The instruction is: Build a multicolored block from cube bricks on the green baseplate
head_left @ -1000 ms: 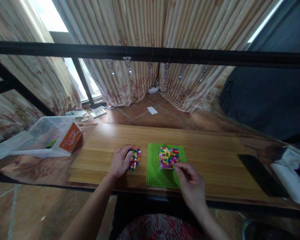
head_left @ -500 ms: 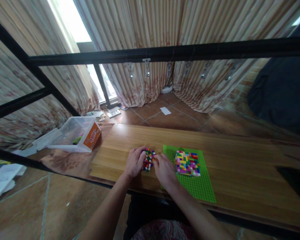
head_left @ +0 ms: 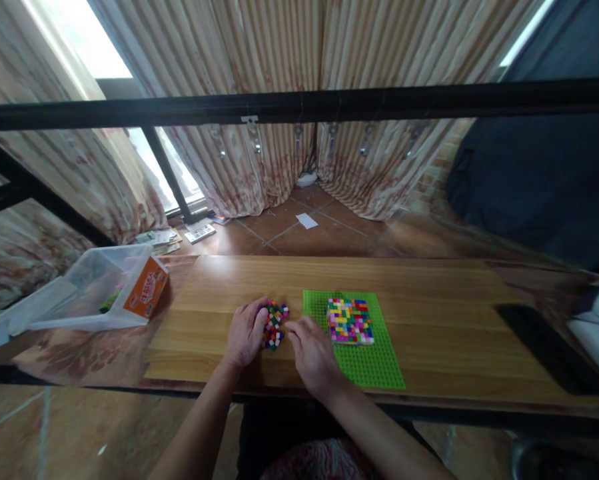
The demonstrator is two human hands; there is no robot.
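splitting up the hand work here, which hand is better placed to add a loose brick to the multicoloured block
Probably the right hand: it sits between the loose bricks and the multicoloured block, pointing at the bricks. The left hand is on the bricks' other side, farther from the block.

A: Left hand (head_left: 246, 333)?
B: Loosely cupped against the left side of the brick pile (head_left: 275, 325), on the wooden board (head_left: 444, 320).
A: Right hand (head_left: 289, 328)?
B: Fingertips just right of the pile; grip unclear.
A: Green baseplate (head_left: 372, 368)?
B: Bears a multicoloured brick block (head_left: 350, 321), toward its far edge.
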